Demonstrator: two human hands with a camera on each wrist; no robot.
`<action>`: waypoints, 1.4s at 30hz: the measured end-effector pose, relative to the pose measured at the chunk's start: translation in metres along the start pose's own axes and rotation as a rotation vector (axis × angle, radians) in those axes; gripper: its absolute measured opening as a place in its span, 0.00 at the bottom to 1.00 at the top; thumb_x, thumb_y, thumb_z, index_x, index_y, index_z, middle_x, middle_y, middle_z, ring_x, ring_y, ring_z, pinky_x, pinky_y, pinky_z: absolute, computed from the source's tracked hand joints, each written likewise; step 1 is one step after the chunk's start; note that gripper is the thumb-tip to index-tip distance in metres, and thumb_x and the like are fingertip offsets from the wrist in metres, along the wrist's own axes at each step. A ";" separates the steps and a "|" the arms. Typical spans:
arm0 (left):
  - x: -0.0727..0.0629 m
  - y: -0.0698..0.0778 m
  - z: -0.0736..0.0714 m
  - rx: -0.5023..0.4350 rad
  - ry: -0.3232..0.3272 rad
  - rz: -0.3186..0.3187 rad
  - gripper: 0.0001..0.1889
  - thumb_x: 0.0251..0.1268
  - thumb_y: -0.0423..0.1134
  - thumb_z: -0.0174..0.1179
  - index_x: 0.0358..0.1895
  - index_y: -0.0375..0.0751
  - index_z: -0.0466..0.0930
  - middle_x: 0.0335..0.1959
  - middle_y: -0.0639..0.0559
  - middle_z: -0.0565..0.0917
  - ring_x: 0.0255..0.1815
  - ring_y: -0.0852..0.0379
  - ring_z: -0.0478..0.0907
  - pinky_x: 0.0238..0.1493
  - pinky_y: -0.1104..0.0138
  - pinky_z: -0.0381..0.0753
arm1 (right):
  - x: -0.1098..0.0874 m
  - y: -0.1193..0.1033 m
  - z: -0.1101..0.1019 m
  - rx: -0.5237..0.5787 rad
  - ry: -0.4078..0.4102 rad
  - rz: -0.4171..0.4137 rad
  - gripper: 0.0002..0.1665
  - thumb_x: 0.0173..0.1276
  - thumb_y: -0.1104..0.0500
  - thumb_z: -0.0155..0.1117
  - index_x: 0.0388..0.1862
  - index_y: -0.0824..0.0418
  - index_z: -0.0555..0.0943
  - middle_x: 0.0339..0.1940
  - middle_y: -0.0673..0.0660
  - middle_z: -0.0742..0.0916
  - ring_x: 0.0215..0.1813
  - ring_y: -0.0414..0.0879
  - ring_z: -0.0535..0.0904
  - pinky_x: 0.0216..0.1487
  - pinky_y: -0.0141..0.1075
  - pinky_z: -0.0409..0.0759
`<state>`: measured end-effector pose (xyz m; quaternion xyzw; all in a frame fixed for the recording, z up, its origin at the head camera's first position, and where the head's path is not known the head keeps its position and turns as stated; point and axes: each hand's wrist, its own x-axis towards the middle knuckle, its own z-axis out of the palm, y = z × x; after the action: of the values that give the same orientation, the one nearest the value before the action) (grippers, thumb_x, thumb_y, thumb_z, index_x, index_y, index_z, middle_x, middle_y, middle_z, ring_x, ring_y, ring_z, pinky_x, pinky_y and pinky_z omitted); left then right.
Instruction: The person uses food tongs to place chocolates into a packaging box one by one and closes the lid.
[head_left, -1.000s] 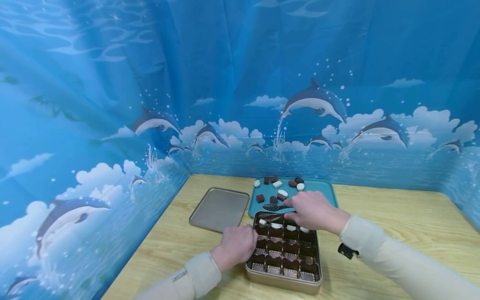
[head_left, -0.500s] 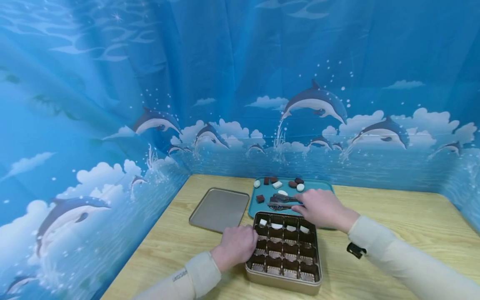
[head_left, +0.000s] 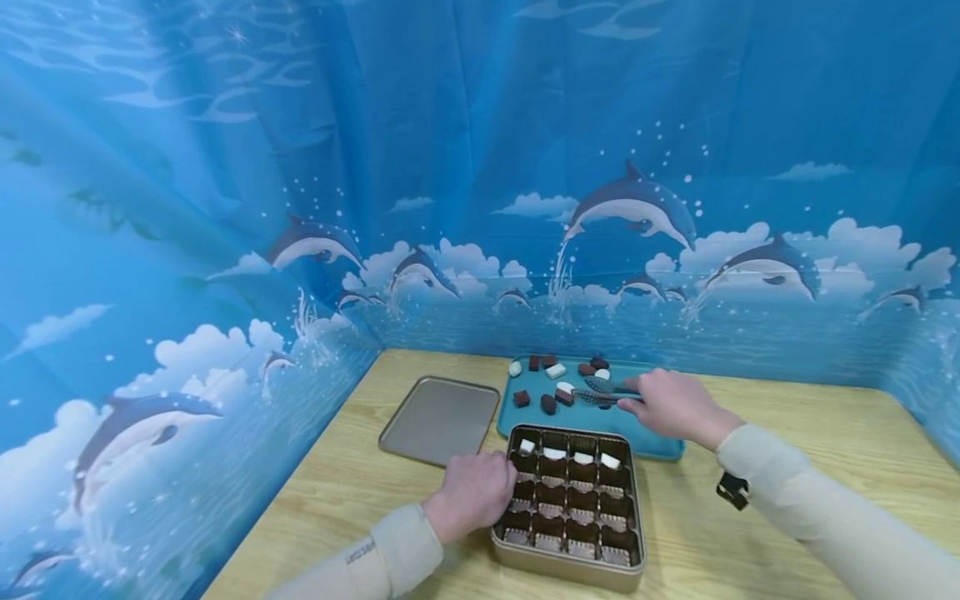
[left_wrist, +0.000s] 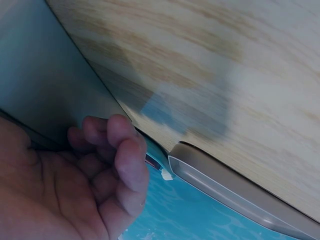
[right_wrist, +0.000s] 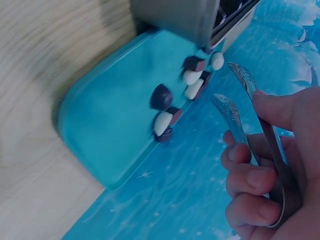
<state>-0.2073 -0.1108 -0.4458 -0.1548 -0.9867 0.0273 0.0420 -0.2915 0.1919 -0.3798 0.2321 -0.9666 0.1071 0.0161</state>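
My left hand (head_left: 471, 493) holds the left rim of a brown tin box (head_left: 567, 567), its fingers curled beside the wall; the thumb's hold is partly hidden. The box's plastic divider has rows of compartments, with white pieces (head_left: 582, 458) in the back row. My right hand (head_left: 675, 405) grips metal serving tongs (right_wrist: 280, 165) above the turquoise tray (head_left: 637, 437). The tongs' perforated ends stand apart, and the right wrist view shows nothing between them. Dark brown, white and two-tone chocolates (right_wrist: 161, 97) lie scattered on the tray, some hidden below the tongs.
A flat metal lid (head_left: 440, 419) lies on the wooden table (head_left: 330, 500), left of the tray and behind my left hand. The tray sits directly behind the box. A blue dolphin-print curtain (head_left: 480, 208) encloses the table at the back and left.
My right hand has moved right and slightly back with the tongs, from the box's back edge to over the tray's middle. The left hand and box have stayed in place.
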 end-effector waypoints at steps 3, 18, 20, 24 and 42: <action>0.000 0.000 0.000 -0.002 0.001 0.004 0.22 0.81 0.48 0.40 0.26 0.45 0.74 0.20 0.52 0.75 0.24 0.51 0.79 0.25 0.56 0.80 | 0.000 0.008 0.002 0.000 -0.011 0.025 0.29 0.75 0.47 0.61 0.64 0.67 0.78 0.15 0.48 0.76 0.12 0.38 0.57 0.16 0.33 0.59; -0.003 -0.001 0.001 -0.023 0.023 0.031 0.22 0.81 0.47 0.41 0.23 0.47 0.71 0.19 0.54 0.71 0.20 0.53 0.75 0.20 0.58 0.76 | 0.002 0.029 0.023 -0.004 -0.014 0.072 0.22 0.72 0.51 0.64 0.51 0.68 0.84 0.22 0.53 0.83 0.13 0.39 0.63 0.16 0.32 0.65; -0.003 -0.001 0.002 -0.028 0.022 0.025 0.22 0.81 0.47 0.41 0.23 0.47 0.71 0.19 0.54 0.71 0.20 0.53 0.75 0.20 0.57 0.77 | 0.004 0.029 0.027 0.000 -0.026 0.085 0.18 0.73 0.51 0.64 0.45 0.66 0.86 0.18 0.52 0.79 0.14 0.39 0.65 0.17 0.33 0.66; -0.002 0.000 0.003 -0.035 0.018 0.013 0.22 0.81 0.48 0.40 0.24 0.46 0.72 0.19 0.53 0.72 0.22 0.52 0.77 0.22 0.56 0.77 | 0.006 0.030 0.032 -0.022 -0.047 0.104 0.14 0.73 0.51 0.63 0.34 0.60 0.85 0.16 0.50 0.75 0.17 0.41 0.69 0.20 0.36 0.69; -0.001 -0.002 0.003 -0.016 0.023 0.009 0.22 0.81 0.48 0.41 0.24 0.46 0.71 0.19 0.53 0.72 0.20 0.53 0.74 0.19 0.58 0.75 | 0.002 0.022 0.023 -0.001 -0.024 0.084 0.20 0.72 0.52 0.65 0.51 0.67 0.85 0.45 0.65 0.89 0.14 0.40 0.67 0.17 0.33 0.69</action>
<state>-0.2073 -0.1131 -0.4483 -0.1600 -0.9856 0.0178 0.0519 -0.3026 0.2057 -0.4064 0.1927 -0.9757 0.1043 0.0003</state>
